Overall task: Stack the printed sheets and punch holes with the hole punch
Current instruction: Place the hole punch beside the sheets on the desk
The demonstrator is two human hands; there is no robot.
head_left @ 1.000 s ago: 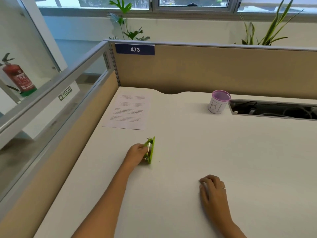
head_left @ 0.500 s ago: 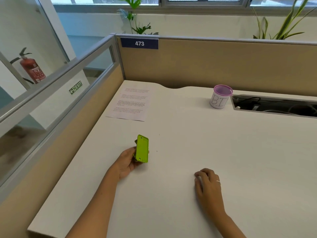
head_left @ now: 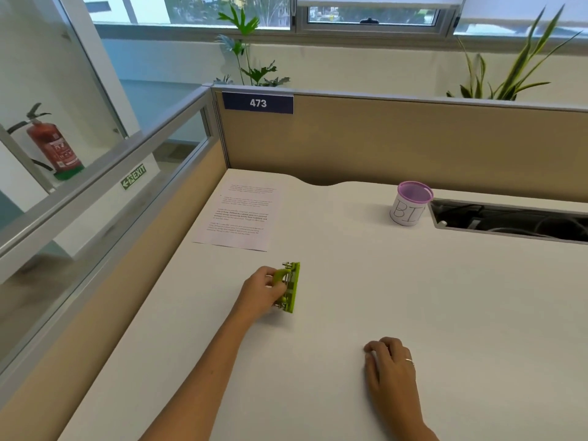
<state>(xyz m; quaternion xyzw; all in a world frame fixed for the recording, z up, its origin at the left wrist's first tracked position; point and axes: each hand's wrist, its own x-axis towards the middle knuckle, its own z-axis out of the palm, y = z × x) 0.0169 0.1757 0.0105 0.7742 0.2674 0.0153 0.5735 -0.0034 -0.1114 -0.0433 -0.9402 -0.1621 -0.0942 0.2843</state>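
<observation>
My left hand point(head_left: 262, 291) grips a small green hole punch point(head_left: 291, 288), which stands tipped on its side on the white desk point(head_left: 413, 297), metal parts facing my hand. Printed sheets point(head_left: 240, 216) lie flat at the desk's far left corner, well beyond the punch. My right hand point(head_left: 389, 369) rests on the desk near me, fingers loosely curled, holding nothing.
A white cup with a purple rim point(head_left: 410, 203) stands at the back right, beside an open cable tray point(head_left: 509, 221) cut into the desk. Beige partition walls point(head_left: 413, 144) close the back and left sides. Plants stand behind the partition.
My left hand turned the hole punch: half a second ago its flat green base faced the camera, now it stands on its side on the desk again.
</observation>
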